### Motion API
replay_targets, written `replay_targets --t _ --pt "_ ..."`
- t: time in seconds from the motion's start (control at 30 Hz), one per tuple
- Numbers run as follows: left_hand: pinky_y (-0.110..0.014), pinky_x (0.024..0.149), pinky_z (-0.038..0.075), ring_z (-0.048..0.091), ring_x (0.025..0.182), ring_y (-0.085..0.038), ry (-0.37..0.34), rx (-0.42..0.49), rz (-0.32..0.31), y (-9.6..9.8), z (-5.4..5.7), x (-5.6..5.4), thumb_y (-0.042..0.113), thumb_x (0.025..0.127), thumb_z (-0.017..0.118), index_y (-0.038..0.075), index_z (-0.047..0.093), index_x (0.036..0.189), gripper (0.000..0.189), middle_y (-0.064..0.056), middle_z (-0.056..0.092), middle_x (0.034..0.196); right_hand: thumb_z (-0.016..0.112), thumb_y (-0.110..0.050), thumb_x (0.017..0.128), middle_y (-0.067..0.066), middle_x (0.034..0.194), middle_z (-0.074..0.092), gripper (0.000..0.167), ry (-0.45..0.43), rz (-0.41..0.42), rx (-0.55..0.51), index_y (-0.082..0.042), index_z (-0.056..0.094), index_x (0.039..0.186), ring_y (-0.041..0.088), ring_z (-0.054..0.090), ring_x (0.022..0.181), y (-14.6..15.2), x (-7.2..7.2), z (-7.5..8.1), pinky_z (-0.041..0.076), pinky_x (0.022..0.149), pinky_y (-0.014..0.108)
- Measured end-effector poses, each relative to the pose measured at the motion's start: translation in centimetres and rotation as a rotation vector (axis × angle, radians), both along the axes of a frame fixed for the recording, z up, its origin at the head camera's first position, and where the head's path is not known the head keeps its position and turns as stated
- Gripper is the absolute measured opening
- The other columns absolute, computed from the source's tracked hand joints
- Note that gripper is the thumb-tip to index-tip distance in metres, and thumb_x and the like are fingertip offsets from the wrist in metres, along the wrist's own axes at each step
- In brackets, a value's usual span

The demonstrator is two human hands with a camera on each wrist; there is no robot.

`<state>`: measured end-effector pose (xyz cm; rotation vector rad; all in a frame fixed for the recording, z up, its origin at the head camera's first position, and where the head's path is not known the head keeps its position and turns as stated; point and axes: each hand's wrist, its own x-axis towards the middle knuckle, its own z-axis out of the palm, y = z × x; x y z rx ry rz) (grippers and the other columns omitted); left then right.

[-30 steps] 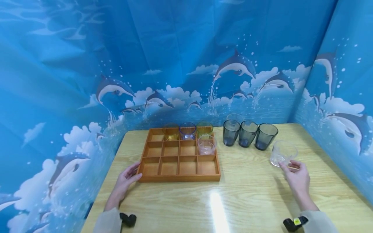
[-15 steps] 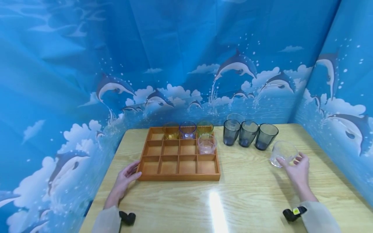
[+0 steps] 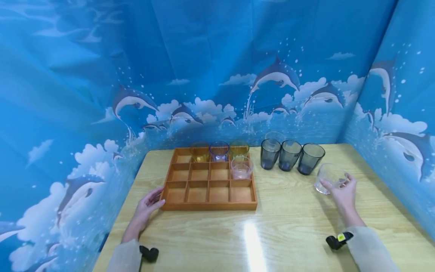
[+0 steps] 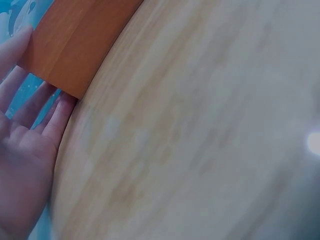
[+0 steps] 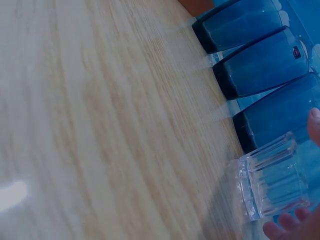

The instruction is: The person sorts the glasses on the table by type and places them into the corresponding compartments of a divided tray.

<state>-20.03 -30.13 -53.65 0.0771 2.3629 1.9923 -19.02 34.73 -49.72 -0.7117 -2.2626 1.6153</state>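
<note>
A brown wooden compartment tray (image 3: 209, 206) lies on the table. At its front left corner my left hand (image 3: 147, 211) touches it, with thumb in front and fingers along the left side; in the left wrist view the fingers (image 4: 57, 112) reach behind the tray's corner. My right hand (image 3: 344, 194) is around a clear glass (image 3: 327, 179) standing upright on the table at the right, thumb on its left side and fingers on its right. Yellow (image 3: 199, 154), blue (image 3: 219, 152) and green (image 3: 239, 150) glasses fill part of the tray's back row, and a clear pinkish glass (image 3: 241, 169) sits in the right column.
A row of dark grey tumblers (image 3: 289, 155) stands between the tray and the right hand, with another clear glass (image 3: 274, 135) behind the leftmost. Blue dolphin-print sheets (image 3: 217, 75) hang right behind the table and along its sides.
My right hand has moved slightly forward and in around the clear glass, its fingers passing from the near side to the right side. The glass, tray and left hand look unmoved.
</note>
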Motion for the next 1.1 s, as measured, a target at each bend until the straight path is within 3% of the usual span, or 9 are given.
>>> replay_targets --t 0.13,0.37,0.73,1.1 --pt "-0.012 0.09 0.037 0.046 0.113 -0.002 -0.013 -0.007 0.005 0.0 0.0 0.2 0.019 0.088 0.065 0.003 0.041 0.138 0.058 -0.015 0.04 0.141 0.075 -0.036 0.077 0.023 0.146 0.019 0.106 0.008 0.017 -0.012 -0.013 -0.002 0.147 0.041 0.022 0.13 0.0 -0.4 -0.3 0.023 0.106 0.052" --pt "-0.012 0.09 0.039 0.046 0.113 -0.002 0.014 0.002 -0.005 0.0 0.0 0.4 0.017 0.09 0.062 0.0 0.04 0.138 0.055 -0.019 0.038 0.141 0.073 -0.043 0.077 0.022 0.143 0.024 0.106 -0.001 0.067 0.019 -0.014 -0.001 0.147 0.04 0.029 0.125 -0.1 -0.9 -0.4 0.032 0.1 0.053" --pt "-0.013 0.091 0.038 0.044 0.116 -0.004 0.007 0.011 0.006 0.0 0.2 0.3 0.019 0.09 0.063 0.002 0.04 0.138 0.056 -0.016 0.039 0.141 0.073 -0.041 0.078 0.024 0.139 0.029 0.101 0.043 0.149 0.093 -0.013 0.006 0.149 0.043 0.03 0.122 -0.6 -0.3 -0.5 0.032 0.095 0.059" --pt "-0.014 0.092 0.038 0.045 0.117 -0.008 0.011 0.033 -0.002 0.1 0.2 0.1 0.018 0.089 0.064 0.001 0.04 0.138 0.057 -0.017 0.039 0.141 0.072 -0.038 0.08 0.015 0.131 0.037 0.091 0.062 0.148 0.098 -0.02 0.014 0.148 0.029 0.035 0.114 -2.3 0.8 -0.3 0.037 0.08 0.03"
